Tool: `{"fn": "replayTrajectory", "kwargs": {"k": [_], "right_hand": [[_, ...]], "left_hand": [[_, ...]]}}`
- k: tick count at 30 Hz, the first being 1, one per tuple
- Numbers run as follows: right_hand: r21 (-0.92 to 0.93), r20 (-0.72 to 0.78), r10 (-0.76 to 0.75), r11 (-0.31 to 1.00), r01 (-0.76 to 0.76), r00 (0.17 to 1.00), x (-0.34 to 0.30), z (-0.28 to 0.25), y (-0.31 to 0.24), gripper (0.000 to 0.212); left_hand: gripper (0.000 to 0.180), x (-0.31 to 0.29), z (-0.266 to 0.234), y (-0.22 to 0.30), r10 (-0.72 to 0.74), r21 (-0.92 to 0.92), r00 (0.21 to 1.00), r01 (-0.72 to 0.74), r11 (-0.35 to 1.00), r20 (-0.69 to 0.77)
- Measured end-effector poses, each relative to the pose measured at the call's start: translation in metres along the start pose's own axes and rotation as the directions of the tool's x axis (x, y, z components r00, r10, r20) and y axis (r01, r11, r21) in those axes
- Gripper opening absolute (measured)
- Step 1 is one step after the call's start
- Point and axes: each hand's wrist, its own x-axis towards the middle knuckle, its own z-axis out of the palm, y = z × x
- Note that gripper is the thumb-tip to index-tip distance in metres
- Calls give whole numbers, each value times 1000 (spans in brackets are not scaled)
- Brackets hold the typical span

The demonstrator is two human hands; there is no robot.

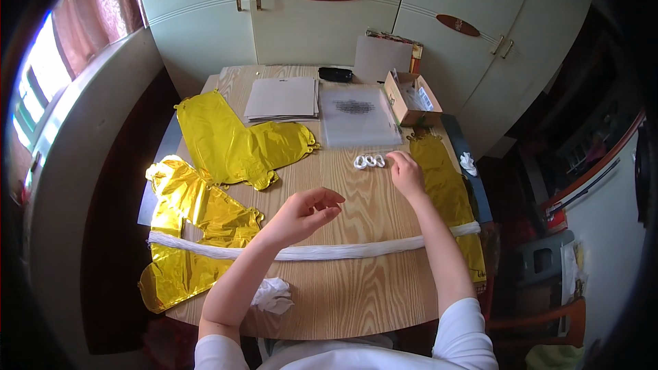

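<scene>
My left hand (308,214) hovers over the middle of the table, fingers curved and thumb apart, with nothing in it. Farther forward and to the right, my right hand (407,173) is closed, its fingertips pinched beside a row of small white coiled loops (369,161). Whether something thin is between those fingertips is too small to tell. A long white bundle of strands (356,251) stretches across the table beneath both forearms. Gold foil balloons (226,133), flat and uninflated, lie at the left, and another gold foil piece (442,175) lies right of my right hand.
At the back are a stack of grey-white cards (281,99), a clear plastic bag (360,120), a black pouch (336,74) and an open box (415,116) of packets. Crumpled white material (273,296) sits near the front edge. Pale cabinets (329,27) stand behind the table.
</scene>
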Motion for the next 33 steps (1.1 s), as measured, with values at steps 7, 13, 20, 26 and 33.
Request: {"fn": "replayTrajectory", "kwargs": {"k": [7,13,20,26,33], "right_hand": [[-88,81,23,996,-16,996,20,7,28,14],[-265,254,-7,961,76,967,45,13,38,7],[-372,405,71,923,94,912,55,17,48,6],[-480,460,192,875,61,867,54,-3,53,10],[-453,433,220,892,0,874,46,-16,51,8]], "left_hand": [[25,1,-2,-3,17,-3,1000,-17,1000,-18],[24,1,-5,0,21,-13,1000,-21,1000,-22],[22,0,-8,7,-47,-37,999,47,998,0],[23,0,-7,1,-2,-28,1000,1,1000,-30],[22,1,-6,-3,2,-33,999,-3,999,-38]]}}
